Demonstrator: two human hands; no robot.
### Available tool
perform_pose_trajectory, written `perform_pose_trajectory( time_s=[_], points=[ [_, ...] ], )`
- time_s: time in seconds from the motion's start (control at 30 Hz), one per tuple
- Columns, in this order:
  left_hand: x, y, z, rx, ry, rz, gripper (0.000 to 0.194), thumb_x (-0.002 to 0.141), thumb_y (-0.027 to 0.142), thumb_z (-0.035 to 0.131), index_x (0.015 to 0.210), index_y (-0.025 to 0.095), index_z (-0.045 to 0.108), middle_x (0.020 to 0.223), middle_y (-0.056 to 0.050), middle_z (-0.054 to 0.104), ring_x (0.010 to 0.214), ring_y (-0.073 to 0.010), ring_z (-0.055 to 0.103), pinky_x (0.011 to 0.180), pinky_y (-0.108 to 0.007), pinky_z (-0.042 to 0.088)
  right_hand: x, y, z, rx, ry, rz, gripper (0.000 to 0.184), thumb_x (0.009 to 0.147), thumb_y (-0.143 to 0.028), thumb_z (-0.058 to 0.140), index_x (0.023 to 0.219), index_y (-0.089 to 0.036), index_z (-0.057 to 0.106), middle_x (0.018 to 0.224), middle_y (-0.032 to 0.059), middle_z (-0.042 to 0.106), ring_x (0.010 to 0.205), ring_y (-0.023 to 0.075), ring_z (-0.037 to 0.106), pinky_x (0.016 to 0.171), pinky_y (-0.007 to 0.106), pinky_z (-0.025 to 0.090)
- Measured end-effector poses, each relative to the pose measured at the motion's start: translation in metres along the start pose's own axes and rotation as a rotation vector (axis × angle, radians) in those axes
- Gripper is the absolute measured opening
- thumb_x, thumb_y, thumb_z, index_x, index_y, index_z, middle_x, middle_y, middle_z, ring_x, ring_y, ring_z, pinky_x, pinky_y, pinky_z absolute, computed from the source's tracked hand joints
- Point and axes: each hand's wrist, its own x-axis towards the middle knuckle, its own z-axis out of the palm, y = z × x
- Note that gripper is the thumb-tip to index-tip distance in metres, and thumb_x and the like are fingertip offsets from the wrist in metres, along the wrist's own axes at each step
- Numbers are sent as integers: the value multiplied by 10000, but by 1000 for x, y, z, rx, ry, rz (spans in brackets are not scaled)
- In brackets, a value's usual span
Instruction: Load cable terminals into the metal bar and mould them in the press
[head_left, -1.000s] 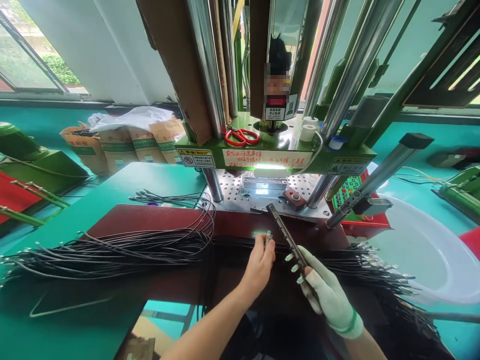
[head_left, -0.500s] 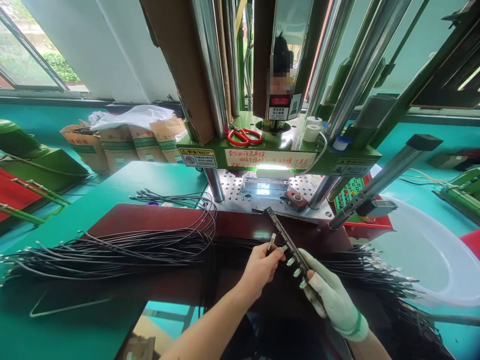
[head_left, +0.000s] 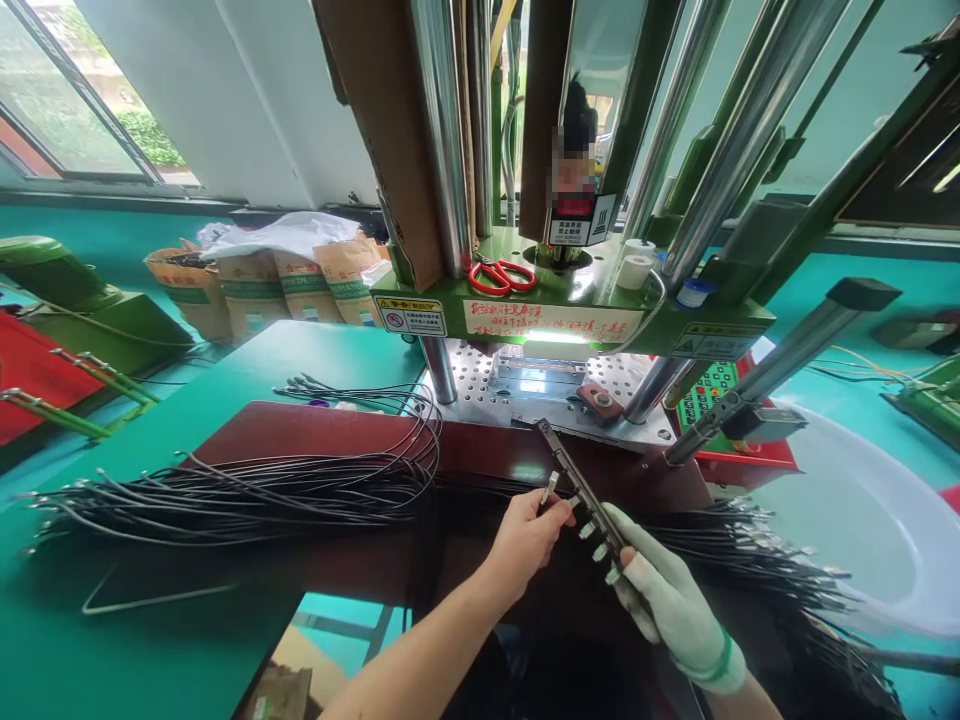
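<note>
My left hand (head_left: 529, 540) is bare and closed, with a small connector (head_left: 552, 484) with a metal tip sticking up from its pinch. Its thumb and fingertips are right beside a long dark metal bar (head_left: 574, 475), which slants from upper left to lower right. Several silvery connectors (head_left: 600, 551) sit along the bar's left edge. My right hand (head_left: 667, 595), in a white glove with a green cuff, grips the bar's lower end. Whether the left fingers also touch a connector on the bar is too small to tell.
Black cables (head_left: 247, 505) lie bundled on the dark red board (head_left: 300, 425), with another bundle (head_left: 735, 535) at right. Behind stands a green press (head_left: 450, 300) bearing red-handled scissors (head_left: 501, 277); its lit perforated plate (head_left: 472, 378) lies beneath. A white tub (head_left: 870, 510) is at far right.
The whole view has shifted slightly, so the press and table appear further right. Both hands keep nearly the same hold on the bar and the connector.
</note>
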Motion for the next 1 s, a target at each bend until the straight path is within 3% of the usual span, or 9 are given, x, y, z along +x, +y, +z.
perform_pose_trajectory(
  time_s=[0.27, 0.37, 0.5, 0.63, 0.8, 1.0],
  points=[
    [7, -6, 2, 73, 30, 63, 301, 697, 452, 560, 628, 171, 475, 399, 116, 212, 346, -28, 137, 346, -194, 97, 6, 18, -3, -28, -34, -102, 579, 791, -466, 511, 1297, -207, 407, 534, -36, 413, 354, 38, 286, 255, 129, 163],
    [9, -8, -1, 201, 68, 163, 307, 733, 449, 520, 617, 166, 486, 425, 94, 252, 373, -42, 191, 378, -204, 153, 7, 18, -2, -16, -47, -98, 587, 782, -464, 526, 1295, -203, 411, 557, -23, 442, 360, 35, 294, 256, 128, 164],
    [8, -3, -10, 393, 171, 395, 362, 819, 455, 400, 636, 160, 505, 498, 53, 330, 461, -69, 283, 452, -215, 213, 6, 10, -2, 21, 8, -59, 596, 771, -469, 536, 1283, -186, 425, 528, -26, 464, 333, 28, 280, 260, 133, 167],
    [8, -1, -19, 409, 263, 428, 344, 860, 452, 301, 735, 178, 467, 491, 70, 297, 454, -79, 280, 458, -217, 221, 6, 7, -6, 54, 11, -38, 602, 758, -470, 550, 1283, -205, 421, 612, 4, 520, 353, 32, 304, 256, 133, 176],
    [8, -5, -17, 509, 104, 378, 310, 844, 405, 368, 628, 183, 388, 510, 69, 310, 479, -72, 280, 477, -215, 219, 8, 10, -13, 22, -62, 20, 592, 787, -448, 533, 1302, -198, 379, 558, -24, 492, 356, 31, 299, 282, 138, 188],
    [9, -2, -16, 553, 71, 367, 316, 815, 372, 413, 572, 172, 386, 509, 60, 318, 515, -80, 286, 504, -228, 218, 5, 2, -11, -60, -107, 29, 614, 794, -479, 500, 1312, -181, 361, 578, -3, 516, 333, 30, 293, 268, 140, 156]
  ],
)
